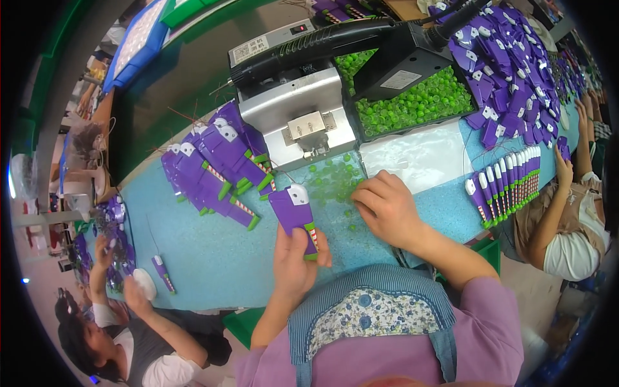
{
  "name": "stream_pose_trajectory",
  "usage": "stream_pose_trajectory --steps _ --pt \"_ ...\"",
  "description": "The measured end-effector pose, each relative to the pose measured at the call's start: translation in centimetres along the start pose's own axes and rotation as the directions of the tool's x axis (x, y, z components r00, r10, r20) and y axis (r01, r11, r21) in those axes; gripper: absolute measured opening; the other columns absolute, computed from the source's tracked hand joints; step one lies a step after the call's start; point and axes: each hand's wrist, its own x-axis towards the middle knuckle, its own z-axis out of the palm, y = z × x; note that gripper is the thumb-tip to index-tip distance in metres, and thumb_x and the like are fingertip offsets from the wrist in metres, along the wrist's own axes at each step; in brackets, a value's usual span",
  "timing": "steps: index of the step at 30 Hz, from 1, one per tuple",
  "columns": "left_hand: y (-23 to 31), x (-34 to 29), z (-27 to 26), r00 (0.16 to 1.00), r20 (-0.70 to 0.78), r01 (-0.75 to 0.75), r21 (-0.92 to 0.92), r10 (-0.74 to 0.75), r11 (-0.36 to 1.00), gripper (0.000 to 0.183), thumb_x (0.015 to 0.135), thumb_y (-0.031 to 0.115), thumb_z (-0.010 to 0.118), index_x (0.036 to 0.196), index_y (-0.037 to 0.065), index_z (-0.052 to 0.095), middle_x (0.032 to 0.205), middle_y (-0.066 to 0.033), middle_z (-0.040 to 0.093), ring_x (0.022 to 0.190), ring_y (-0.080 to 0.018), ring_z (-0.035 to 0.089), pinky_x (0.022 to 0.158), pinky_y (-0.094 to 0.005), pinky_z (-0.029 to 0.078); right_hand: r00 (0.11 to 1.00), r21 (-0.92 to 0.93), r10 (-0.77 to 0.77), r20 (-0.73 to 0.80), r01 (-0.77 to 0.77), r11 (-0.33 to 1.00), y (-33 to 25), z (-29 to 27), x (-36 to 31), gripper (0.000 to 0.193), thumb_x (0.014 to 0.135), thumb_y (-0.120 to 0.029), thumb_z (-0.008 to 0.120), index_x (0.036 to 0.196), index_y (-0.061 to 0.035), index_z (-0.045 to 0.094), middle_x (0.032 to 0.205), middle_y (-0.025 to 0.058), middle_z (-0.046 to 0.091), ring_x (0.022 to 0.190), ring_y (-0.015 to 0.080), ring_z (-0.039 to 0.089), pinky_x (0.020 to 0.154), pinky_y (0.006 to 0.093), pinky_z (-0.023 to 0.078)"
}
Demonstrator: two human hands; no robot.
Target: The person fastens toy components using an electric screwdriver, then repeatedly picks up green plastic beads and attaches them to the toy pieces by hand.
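My left hand [296, 257] grips a flat purple plastic toy part [287, 209] with a white cap at its top, a red-and-white striped strip and a green foot. The part stands tilted above the blue tabletop. My right hand [384, 209] is closed, its fingertips pressed together at the edge of some scattered small green beads [332, 182]. Whatever those fingers pinch, if anything, is hidden. A metal press fixture [303, 122] with a black arm over it stands just beyond both hands. Left of it lie several similar purple parts [206, 161] with striped strips and green feet, in an overlapping heap.
A black tray full of green beads [412, 103] sits behind a white sheet [419, 158]. At right are a row of purple parts [506, 187] and a large purple pile [509, 77]. Co-workers sit at both sides; one person [122, 329] is at lower left.
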Motion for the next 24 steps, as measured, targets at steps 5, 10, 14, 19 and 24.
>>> stream_pose_trajectory --steps 5,10,14,19,24 --pt "-0.5 0.6 1.1 0.999 -0.034 -0.021 0.224 0.029 0.974 0.031 0.095 0.013 0.056 0.121 0.006 0.042 0.080 -0.0080 0.059 0.062 -0.0137 0.053 0.056 -0.0282 0.047 0.997 0.087 0.004 -0.071 0.002 0.996 -0.6 -0.2 -0.2 0.027 0.069 0.003 0.068 0.095 -0.0027 0.061 0.088 0.0095 0.061 0.079 0.0273 0.059 0.068 0.0370 0.049" --pt "-0.3 1.4 3.2 0.994 -0.060 -0.056 0.421 0.089 0.905 0.042 0.085 -0.001 0.066 0.119 0.001 0.041 0.095 -0.0079 0.065 0.075 -0.0085 0.059 0.064 -0.0225 0.050 0.998 0.351 0.003 -0.065 0.020 0.936 -3.2 -2.4 -0.4 0.032 0.071 0.009 0.069 0.101 0.0016 0.059 0.090 0.0154 0.064 0.076 0.0286 0.064 0.064 0.0343 0.052" --pt "0.1 1.6 3.3 1.000 -0.006 -0.020 0.371 0.024 0.929 0.042 0.084 0.001 0.068 0.117 0.001 0.044 0.092 -0.0081 0.066 0.071 -0.0080 0.058 0.060 -0.0216 0.049 0.986 0.357 -0.117 -0.117 0.151 0.922 -3.6 -2.8 -0.5 0.033 0.071 0.010 0.069 0.102 0.0034 0.058 0.091 0.0163 0.064 0.075 0.0288 0.064 0.063 0.0349 0.052" --pt "0.2 1.4 2.7 0.989 0.016 0.147 0.121 -0.150 0.982 0.039 0.084 0.003 0.069 0.116 0.002 0.046 0.089 -0.0084 0.067 0.062 -0.0077 0.055 0.053 -0.0213 0.045 0.998 0.473 -0.015 -0.056 0.040 0.880 -3.4 -3.1 -1.2 0.029 0.071 0.005 0.074 0.098 0.0036 0.062 0.092 0.0161 0.065 0.074 0.0264 0.063 0.063 0.0335 0.051" --pt "0.1 1.4 2.8 0.993 0.043 0.104 0.147 -0.111 0.984 0.038 0.085 0.003 0.068 0.116 0.002 0.046 0.088 -0.0086 0.067 0.061 -0.0075 0.054 0.053 -0.0212 0.045 0.999 0.479 -0.003 -0.049 0.026 0.878 -3.1 -3.3 -1.1 0.025 0.071 0.003 0.075 0.094 0.0030 0.065 0.092 0.0152 0.065 0.076 0.0259 0.063 0.063 0.0318 0.051"
